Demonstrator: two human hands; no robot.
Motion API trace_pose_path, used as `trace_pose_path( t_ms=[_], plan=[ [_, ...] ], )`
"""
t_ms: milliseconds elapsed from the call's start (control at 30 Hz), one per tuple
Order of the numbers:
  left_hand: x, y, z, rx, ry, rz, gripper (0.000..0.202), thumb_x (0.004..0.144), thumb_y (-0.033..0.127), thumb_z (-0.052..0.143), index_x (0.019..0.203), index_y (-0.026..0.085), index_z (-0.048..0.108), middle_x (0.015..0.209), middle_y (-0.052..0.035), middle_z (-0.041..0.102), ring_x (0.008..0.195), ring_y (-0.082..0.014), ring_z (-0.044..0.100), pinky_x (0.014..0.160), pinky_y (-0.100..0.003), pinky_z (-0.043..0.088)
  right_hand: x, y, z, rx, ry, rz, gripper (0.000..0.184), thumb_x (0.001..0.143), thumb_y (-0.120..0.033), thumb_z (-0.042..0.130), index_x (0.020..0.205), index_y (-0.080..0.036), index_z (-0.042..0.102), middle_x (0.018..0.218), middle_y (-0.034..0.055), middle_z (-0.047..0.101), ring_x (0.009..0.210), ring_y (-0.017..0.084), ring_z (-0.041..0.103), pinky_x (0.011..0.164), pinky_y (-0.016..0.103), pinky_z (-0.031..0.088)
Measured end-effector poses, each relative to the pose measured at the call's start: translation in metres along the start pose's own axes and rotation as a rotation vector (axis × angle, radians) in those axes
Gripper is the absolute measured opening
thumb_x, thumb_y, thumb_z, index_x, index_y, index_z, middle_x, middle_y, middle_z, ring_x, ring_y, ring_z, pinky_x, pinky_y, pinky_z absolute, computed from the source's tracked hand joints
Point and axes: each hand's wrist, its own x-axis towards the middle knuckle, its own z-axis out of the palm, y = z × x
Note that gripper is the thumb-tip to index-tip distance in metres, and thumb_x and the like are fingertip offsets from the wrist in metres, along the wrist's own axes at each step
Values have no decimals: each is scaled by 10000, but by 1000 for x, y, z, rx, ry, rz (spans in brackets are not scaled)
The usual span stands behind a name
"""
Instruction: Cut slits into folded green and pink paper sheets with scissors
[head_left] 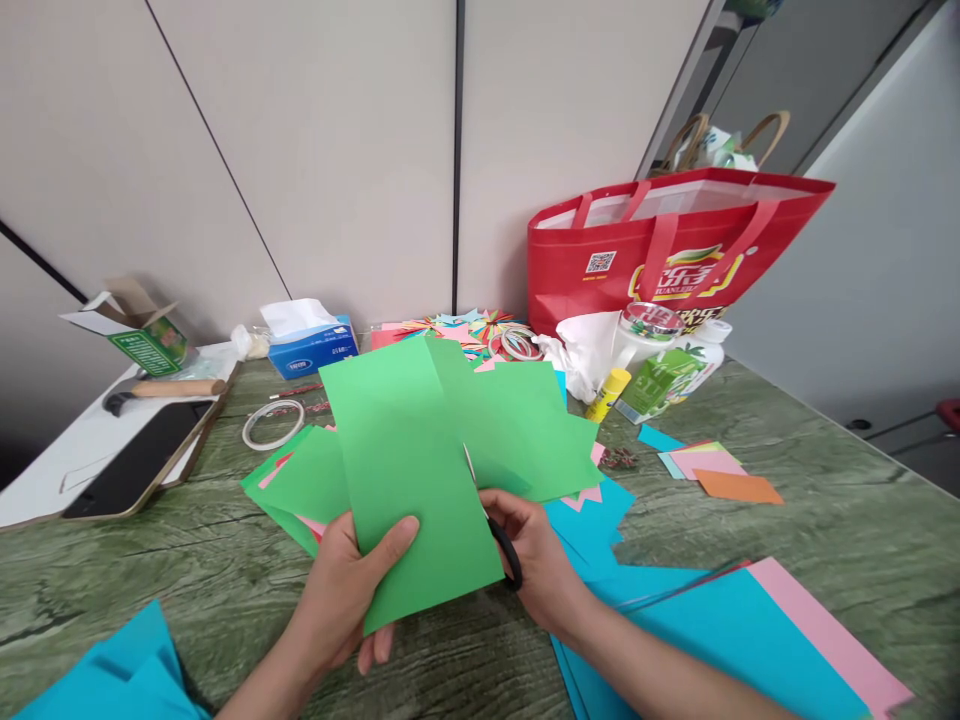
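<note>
My left hand (352, 580) grips a sheet of green paper (412, 470) near its lower left edge, thumb on top and fingers underneath. My right hand (532, 550) is closed on a pair of scissors (510, 556) with a black handle. The blades lie at the sheet's right side, partly hidden by the paper, and a cut runs along there. More green paper (540, 430) spreads behind and to the right of the held sheet. Other green pieces (307, 480) with pink edges lie to the left.
Blue paper (720, 620) lies at the lower right, more blue sheets (97, 680) at the lower left. A tape roll (273, 425), tissue box (313, 350), phone (139, 460) and hammer (169, 389) sit left. Glue stick (608, 395), green carton (660, 383) and red bag (585, 285) stand right.
</note>
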Motion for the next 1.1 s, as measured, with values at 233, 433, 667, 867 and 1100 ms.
trace_pose_path(
  t_ms=[233, 433, 667, 867, 1100],
  plan=[
    [-1, 2, 1, -6, 13, 2, 366, 615, 503, 619, 685, 178, 466, 277, 7, 531, 150, -145, 429, 141, -161, 270, -1, -1, 0, -10, 11, 1, 345, 470, -337, 803, 758, -193, 681, 636, 2, 697, 529, 150, 612, 527, 239, 478],
    [-1, 2, 0, -1, -8, -10, 368, 625, 507, 612, 692, 178, 460, 278, 6, 531, 152, -140, 428, 140, -158, 270, -2, -2, 2, -15, 20, -3, 329, 477, -330, 801, 751, -191, 684, 639, 1, 691, 514, 137, 591, 513, 236, 471],
    [2, -2, -1, -20, -3, 12, 330, 636, 466, 631, 669, 170, 490, 280, 24, 526, 164, -135, 432, 149, -173, 288, 0, -2, 2, -40, 31, -4, 294, 465, -306, 806, 698, -187, 670, 600, -11, 676, 513, 129, 582, 525, 226, 465],
    [5, 3, -16, -141, -40, 206, 269, 567, 303, 743, 771, 167, 631, 719, -25, 721, 681, -212, 666, 585, -280, 557, 0, 1, -1, -114, 73, -55, 327, 411, -271, 822, 667, -174, 643, 573, -13, 647, 539, 139, 572, 554, 237, 463],
    [4, 14, -20, -327, 188, 231, 327, 504, 334, 772, 768, 187, 648, 704, -7, 723, 638, -225, 664, 504, -275, 547, -4, 7, 3, -201, 28, -49, 288, 462, -270, 803, 676, -177, 634, 561, -20, 609, 527, 127, 528, 525, 224, 425]
  ],
)
